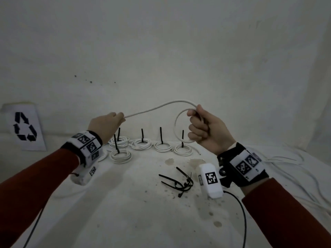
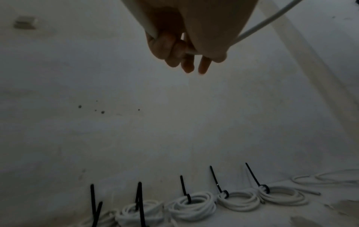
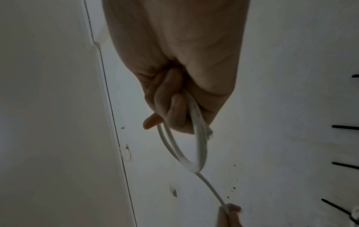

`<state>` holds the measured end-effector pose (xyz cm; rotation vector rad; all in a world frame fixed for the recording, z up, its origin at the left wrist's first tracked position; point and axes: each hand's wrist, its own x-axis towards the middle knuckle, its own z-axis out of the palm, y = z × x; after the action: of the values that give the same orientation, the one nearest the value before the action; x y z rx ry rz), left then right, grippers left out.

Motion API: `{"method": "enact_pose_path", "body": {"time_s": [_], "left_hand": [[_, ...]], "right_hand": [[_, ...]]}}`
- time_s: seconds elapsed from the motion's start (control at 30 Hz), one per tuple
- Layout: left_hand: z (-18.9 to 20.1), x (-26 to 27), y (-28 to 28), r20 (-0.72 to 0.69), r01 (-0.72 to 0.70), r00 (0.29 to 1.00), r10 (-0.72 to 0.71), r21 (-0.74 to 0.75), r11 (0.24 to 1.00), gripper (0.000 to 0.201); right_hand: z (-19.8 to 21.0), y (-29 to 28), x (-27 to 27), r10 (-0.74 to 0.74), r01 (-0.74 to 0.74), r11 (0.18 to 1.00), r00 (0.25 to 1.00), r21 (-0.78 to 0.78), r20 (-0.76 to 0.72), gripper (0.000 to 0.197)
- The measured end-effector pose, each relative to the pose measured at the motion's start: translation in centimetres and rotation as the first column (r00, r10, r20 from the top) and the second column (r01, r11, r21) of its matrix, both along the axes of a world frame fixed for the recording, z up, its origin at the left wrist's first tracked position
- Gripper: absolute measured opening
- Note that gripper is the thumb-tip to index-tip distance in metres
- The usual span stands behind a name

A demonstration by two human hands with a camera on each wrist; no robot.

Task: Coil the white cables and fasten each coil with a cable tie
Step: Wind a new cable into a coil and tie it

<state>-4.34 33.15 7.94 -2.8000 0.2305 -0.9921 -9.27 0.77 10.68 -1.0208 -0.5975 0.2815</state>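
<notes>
Both grips, left hand and right hand, clutch white cable; no legible writing.

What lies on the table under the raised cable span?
Under the white cable sit tied coils with upright black ties, and nearer, loose cable ties. The left hand and wrist cover the leftmost coils.
</notes>
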Motion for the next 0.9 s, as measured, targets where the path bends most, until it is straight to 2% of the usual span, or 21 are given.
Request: {"method": "enact_pose_path", "body": {"time_s": [0.03, 0.1, 0.17, 0.23, 0.27, 0.33, 0.43, 0.53, 0.6, 0.7, 0.73, 0.83, 0.9], "left_hand": [[-0.5, 0.0, -0.1, -0.084, -0.047, 0.995, 0.045, -0.024, 0.999, 0.020], [-1.2, -0.3, -0.5, -0.204, -0.089, 0.977, 0.064, -0.116, 0.989, 0.023], [-1.8, -0.7, -1.0, -0.225, 0.011, 0.970, -0.091, -0.334, 0.942, 0.025], [-2.2, -1.3, -1.6, -0.134, 0.191, 0.946, -0.294, -0.502, 0.844, 0.024], [-2.2, -1.7, -1.7, -0.079, 0.253, 0.937, -0.340, -0.518, 0.817, 0.026], [-2.0, -2.2, -1.1, -0.023, 0.289, 0.940, -0.340, -0.475, 0.831, 0.041], [-2.3, -2.0, 0.8, -0.032, 0.244, 0.958, -0.285, -0.428, 0.870, 0.058], [-2.2, -2.0, 0.7, -0.001, 0.270, 0.953, -0.304, -0.456, 0.848, 0.046], [-2.1, -2.3, -0.5, 0.042, 0.305, 0.945, -0.324, -0.467, 0.830, 0.036], [-2.7, -2.6, -2.0, -0.001, 0.301, 0.946, -0.324, -0.375, 0.877, 0.018], [-2.8, -2.9, -2.5, -0.024, 0.293, 0.948, -0.317, -0.315, 0.903, 0.022], [-3.7, -3.4, -4.0, -0.025, 0.349, 0.937, -0.349, -0.009, 0.937, 0.073], [-3.5, -4.3, -5.5, 0.057, 0.355, 0.926, -0.373, 0.198, 0.914, 0.087]], "right_hand": [[0.0, 0.4, 0.1, 0.013, -0.013, 1.000, 1.000, 0.003, -0.004, 0.042], [-0.2, 1.2, 0.2, 0.035, -0.035, 0.999, 0.999, -0.008, 0.004, 0.041], [-0.6, 2.1, 0.3, 0.037, -0.036, 0.999, 0.999, -0.033, 0.030, 0.038], [-0.9, 2.8, 0.4, 0.016, -0.014, 0.998, 0.999, -0.056, 0.037, 0.039], [-0.9, 2.9, 0.4, 0.004, -0.002, 0.998, 1.000, -0.058, 0.029, 0.041], [-0.7, 2.5, 0.3, 0.024, -0.024, 1.000, 1.000, -0.014, -0.007, 0.048], [-0.4, 1.0, 0.4, 0.196, -0.190, 0.977, 0.979, 0.100, -0.055, 0.051], [-0.9, 0.3, 0.1, 0.377, -0.368, 0.906, 0.926, 0.210, -0.001, 0.037], [-0.9, 0.5, -0.2, 0.379, -0.369, 0.865, 0.925, 0.339, 0.041, 0.029], [-0.1, 0.8, -0.4, 0.259, -0.260, 0.822, 0.963, 0.507, 0.075, 0.032], [0.4, 0.8, -0.4, 0.225, -0.234, 0.797, 0.971, 0.556, 0.087, 0.033], [1.7, 1.2, 0.0, 0.135, -0.163, 0.723, 0.986, 0.671, 0.095, 0.029], [2.3, 1.6, 0.6, 0.041, -0.078, 0.736, 0.997, 0.672, 0.071, 0.024]]}}
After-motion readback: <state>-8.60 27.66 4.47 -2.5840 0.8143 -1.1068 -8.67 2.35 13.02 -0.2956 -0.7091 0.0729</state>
